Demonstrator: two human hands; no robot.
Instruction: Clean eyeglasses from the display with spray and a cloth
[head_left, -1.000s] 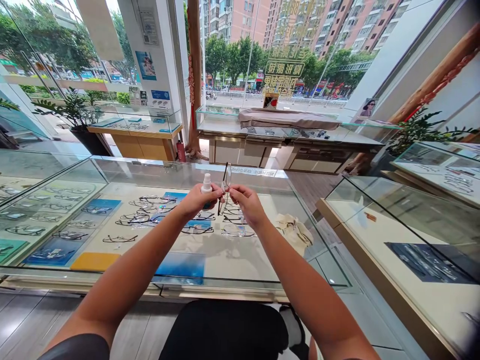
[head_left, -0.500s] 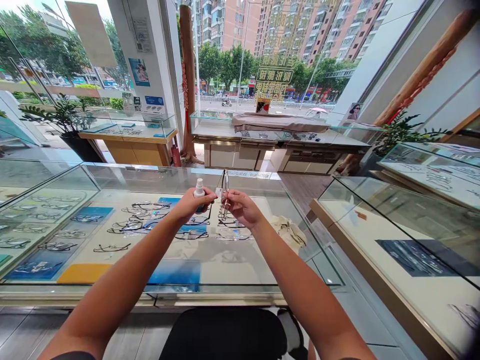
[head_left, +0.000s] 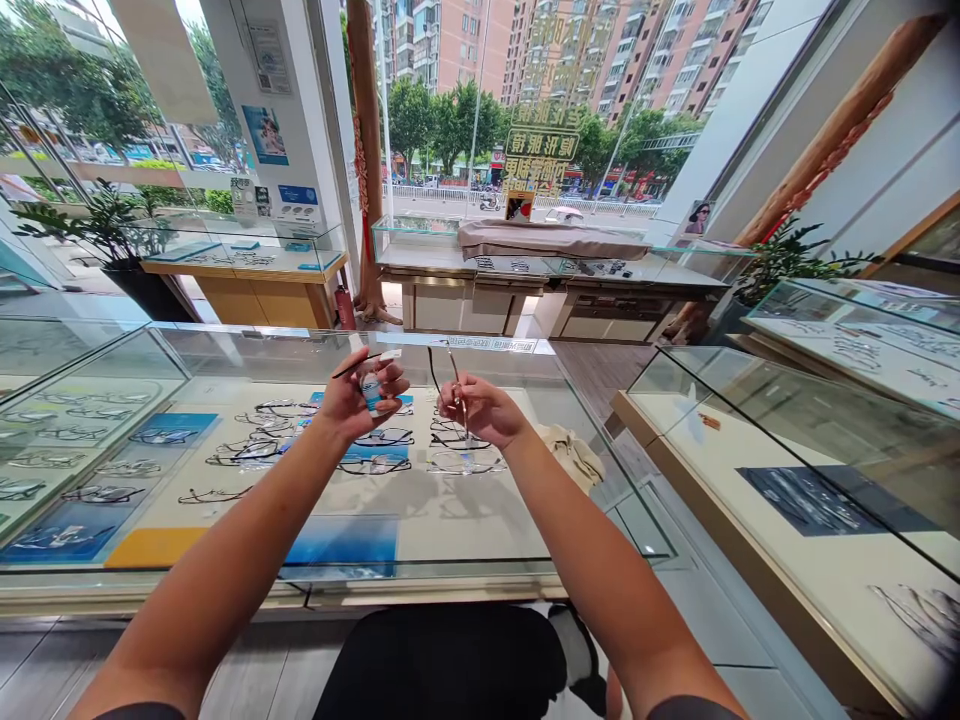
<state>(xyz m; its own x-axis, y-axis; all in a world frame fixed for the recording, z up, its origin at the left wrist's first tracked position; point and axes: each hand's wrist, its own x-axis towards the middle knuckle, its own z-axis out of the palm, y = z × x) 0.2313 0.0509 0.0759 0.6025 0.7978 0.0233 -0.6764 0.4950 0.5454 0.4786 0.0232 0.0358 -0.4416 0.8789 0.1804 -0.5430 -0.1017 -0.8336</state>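
Observation:
My left hand (head_left: 346, 402) is closed around a small white spray bottle (head_left: 370, 386), which lies tilted sideways in the fingers. Its fingertips also touch one thin dark temple arm that sticks out to the left. My right hand (head_left: 481, 411) pinches a pair of thin-framed glasses (head_left: 454, 376) by the front and holds them edge-on above the glass display counter (head_left: 480, 540). Both hands hover over the counter's far half, a short gap apart. Several spectacle frames (head_left: 375, 462) lie in rows inside the case below.
A crumpled beige cloth (head_left: 574, 455) lies on the counter just right of my right hand. More glass display cases stand at the right (head_left: 795, 440), at the left (head_left: 67, 400) and at the back. A black seat (head_left: 450, 660) is below, between my arms.
The spray bottle has tipped from upright to sideways in my left hand. The hands have drawn apart and one temple arm of the glasses has swung out to the left.

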